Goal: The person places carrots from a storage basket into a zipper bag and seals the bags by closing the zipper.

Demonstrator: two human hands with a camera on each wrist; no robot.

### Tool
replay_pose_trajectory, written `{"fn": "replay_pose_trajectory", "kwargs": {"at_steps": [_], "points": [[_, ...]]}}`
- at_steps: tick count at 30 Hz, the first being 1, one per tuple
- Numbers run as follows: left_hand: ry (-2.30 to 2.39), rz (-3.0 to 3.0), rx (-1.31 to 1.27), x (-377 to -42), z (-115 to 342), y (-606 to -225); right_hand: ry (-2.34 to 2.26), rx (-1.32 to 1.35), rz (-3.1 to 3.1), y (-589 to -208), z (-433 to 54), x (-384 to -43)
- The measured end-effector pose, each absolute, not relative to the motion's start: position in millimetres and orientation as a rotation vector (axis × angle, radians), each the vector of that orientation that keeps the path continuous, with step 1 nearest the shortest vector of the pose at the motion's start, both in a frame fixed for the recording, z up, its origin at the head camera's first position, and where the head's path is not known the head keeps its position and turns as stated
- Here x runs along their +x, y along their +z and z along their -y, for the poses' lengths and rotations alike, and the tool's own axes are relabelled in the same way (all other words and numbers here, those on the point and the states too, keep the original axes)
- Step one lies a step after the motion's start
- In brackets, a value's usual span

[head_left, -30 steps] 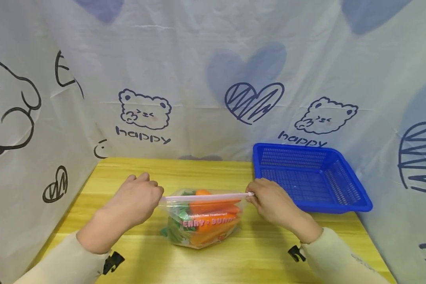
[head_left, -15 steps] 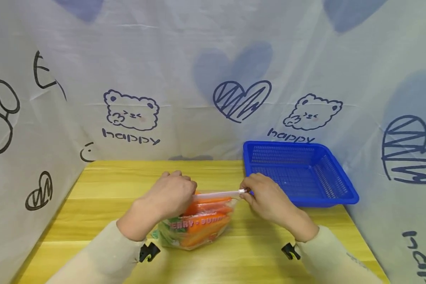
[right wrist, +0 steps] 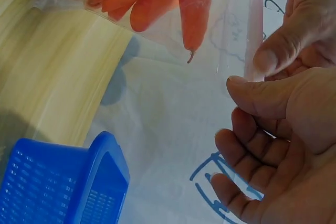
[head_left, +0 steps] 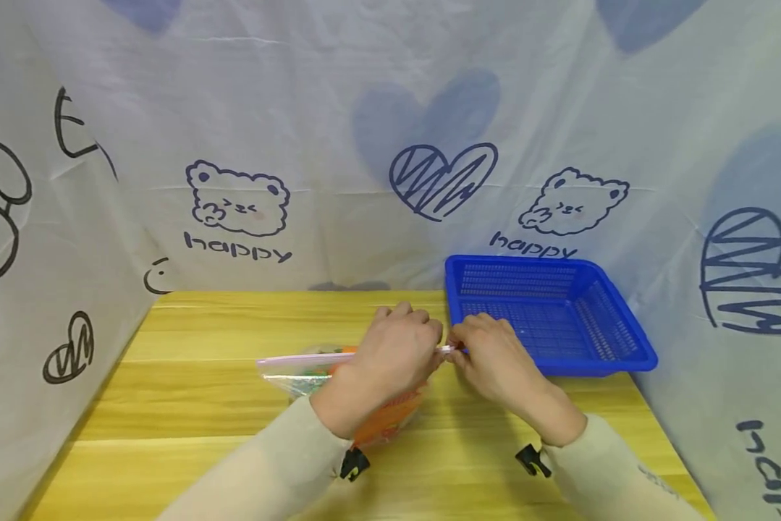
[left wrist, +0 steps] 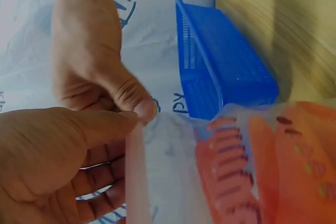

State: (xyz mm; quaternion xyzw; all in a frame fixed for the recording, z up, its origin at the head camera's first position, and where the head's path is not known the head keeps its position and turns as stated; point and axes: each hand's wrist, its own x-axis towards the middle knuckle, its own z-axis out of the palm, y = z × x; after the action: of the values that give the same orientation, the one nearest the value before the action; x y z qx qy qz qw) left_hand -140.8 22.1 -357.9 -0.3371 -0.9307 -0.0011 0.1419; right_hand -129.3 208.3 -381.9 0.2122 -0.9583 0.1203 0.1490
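A clear zip bag with a pale pink zip strip along its top stands on the table. Orange carrots show through its printed plastic, with some green at the left side. My left hand pinches the strip near its right end, thumb on top in the left wrist view. Right beside it, my right hand pinches the very end of the strip between thumb and finger; its other fingers are loosely curled. The two thumbs nearly meet. My left hand and forearm hide much of the bag in the head view.
A blue plastic basket stands at the back right, just behind my right hand. The yellow wood-grain table ends at a white printed curtain behind and at both sides.
My left hand has slid right along the strip, from the bag's left end to beside my right hand. The strip's left end is now free. My right hand keeps hold of the right end.
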Motion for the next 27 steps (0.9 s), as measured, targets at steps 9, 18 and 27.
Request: {"fn": "replay_pose_trajectory", "kwargs": {"at_steps": [9, 18, 27], "points": [[0.015, 2.607, -1.021, -142, -28, -363, 0.401, 0.576, 2.765, -378, -206, -127], [0.046, 2.713, -1.012, -144, -5, -359, 0.447, 0.534, 2.824, -377, -208, -129], [0.046, 2.628, -1.009, -140, 4, -358, 0.408, 0.708, 2.659, -378, -200, -128]]}}
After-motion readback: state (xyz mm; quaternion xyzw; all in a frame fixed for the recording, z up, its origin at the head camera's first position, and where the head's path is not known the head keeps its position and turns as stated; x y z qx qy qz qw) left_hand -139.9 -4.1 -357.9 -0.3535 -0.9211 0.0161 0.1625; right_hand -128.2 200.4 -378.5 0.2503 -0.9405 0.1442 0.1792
